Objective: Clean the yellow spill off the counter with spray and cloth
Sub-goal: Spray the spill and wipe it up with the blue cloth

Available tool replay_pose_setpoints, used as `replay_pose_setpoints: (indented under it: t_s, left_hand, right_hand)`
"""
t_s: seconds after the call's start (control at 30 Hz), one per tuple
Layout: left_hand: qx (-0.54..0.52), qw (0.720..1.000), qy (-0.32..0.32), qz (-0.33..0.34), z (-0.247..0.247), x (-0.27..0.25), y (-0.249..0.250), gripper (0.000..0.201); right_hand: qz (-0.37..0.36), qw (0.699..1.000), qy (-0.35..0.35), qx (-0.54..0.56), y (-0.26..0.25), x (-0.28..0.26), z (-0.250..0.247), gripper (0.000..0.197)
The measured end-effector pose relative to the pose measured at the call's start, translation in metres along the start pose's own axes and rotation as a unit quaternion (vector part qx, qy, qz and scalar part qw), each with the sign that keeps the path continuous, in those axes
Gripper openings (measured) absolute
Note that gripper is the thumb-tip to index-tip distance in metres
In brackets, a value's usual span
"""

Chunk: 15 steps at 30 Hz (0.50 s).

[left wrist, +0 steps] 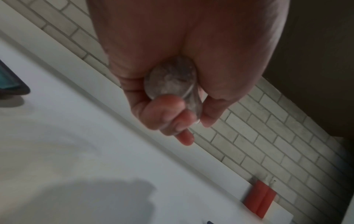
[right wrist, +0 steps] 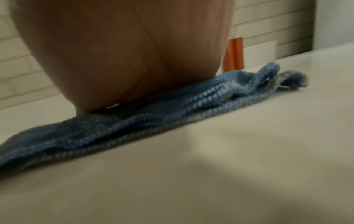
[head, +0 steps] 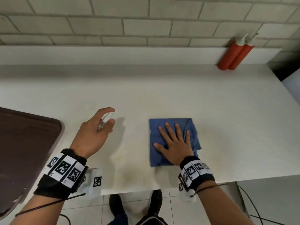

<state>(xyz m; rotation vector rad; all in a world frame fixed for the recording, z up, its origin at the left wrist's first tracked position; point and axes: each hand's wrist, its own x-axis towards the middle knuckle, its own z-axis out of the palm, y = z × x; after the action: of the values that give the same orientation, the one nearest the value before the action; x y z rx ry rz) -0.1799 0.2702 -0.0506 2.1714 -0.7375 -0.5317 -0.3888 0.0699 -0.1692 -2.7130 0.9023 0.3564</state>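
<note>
- The left hand [head: 94, 127] is curled round a small clear spray bottle [head: 105, 120], held above the counter [head: 162, 88] toward its front-left part, index finger arched over the top; that reads as a grip kept ready for pumping, nozzle aimed over the surface ahead
- In the left wrist view the fingers [left wrist: 168, 106] wrap the bottle's round base, so the hold looks firm rather than a pinch
- The right hand [head: 174, 143] lies flat with straight, spread fingers on the folded blue cloth [head: 162, 125], pressing it to the counter near the front edge, right of centre; the broad palm likely spreads pressure for wiping
- The yellow spill is not plainly visible: only a faint yellowish tinge [head: 206, 132] shows just right of the cloth, too weak to be sure of
- Two red squeeze bottles [head: 233, 57] stand side by side, touching, at the back edge toward the right corner, well clear of the wiping
- A dark brown tray [head: 27, 140] sits at the counter's left edge
- Count: one spray bottle, one cloth, two red bottles, one tray, two hands
</note>
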Motion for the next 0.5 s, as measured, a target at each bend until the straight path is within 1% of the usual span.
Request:
replay_pose_setpoints:
  t_s: [0.03,0.1,0.27,0.37,0.43,0.5]
  left_hand:
    - [0.002,1.0,-0.003,0.003,0.004,-0.001,0.005,0.029]
    - [0.003,1.0,-0.008,0.01,0.014,-0.004,0.014,0.029]
    - [0.014,0.999,-0.034,0.025,0.038,-0.011,0.03,0.029]
    - [0.017,0.998,-0.053,0.032,0.052,-0.016,0.039,0.029]
    - [0.015,0.997,-0.06,0.037,0.058,-0.019,0.044,0.029]
    - [0.013,0.997,-0.065,0.04,0.062,-0.022,0.047,0.029]
  right_hand:
    - [0.02,1.0,-0.002,0.004,0.006,-0.001,-0.002,0.078]
    - [0.039,0.999,-0.005,0.011,0.01,-0.012,-0.001,0.076]
    - [0.037,0.999,0.007,0.024,0.019,-0.064,0.012,0.074]
    - [0.028,0.999,0.011,0.042,0.037,-0.081,0.008,0.071]
    - [0.034,0.995,0.047,0.078,0.048,-0.08,0.0,0.069]
    - [0.079,0.984,0.117,0.109,0.062,-0.072,-0.009,0.062]
